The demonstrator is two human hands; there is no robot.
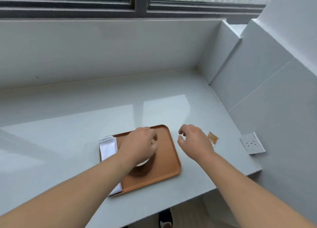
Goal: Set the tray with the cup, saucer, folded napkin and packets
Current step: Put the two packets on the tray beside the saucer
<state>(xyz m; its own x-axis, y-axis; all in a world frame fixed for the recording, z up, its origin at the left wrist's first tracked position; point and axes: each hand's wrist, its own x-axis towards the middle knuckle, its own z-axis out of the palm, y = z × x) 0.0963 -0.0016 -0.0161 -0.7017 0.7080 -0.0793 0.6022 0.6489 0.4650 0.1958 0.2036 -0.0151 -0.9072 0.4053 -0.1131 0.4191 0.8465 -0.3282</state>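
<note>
Your left grip (139, 144) is clasping the cup (143, 162) from above, over its dark saucer (142, 170) on the orange tray (169, 156); your right grip (193, 140) is hovering released. Folded napkin (108, 147) is lying along the tray's left edge, one packet (212, 137) on the bench (68, 142).

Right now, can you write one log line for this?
left hand: over cup on orange plastic tray | right hand: open, empty | folded white napkin: on tray | brown packet: on counter
</note>
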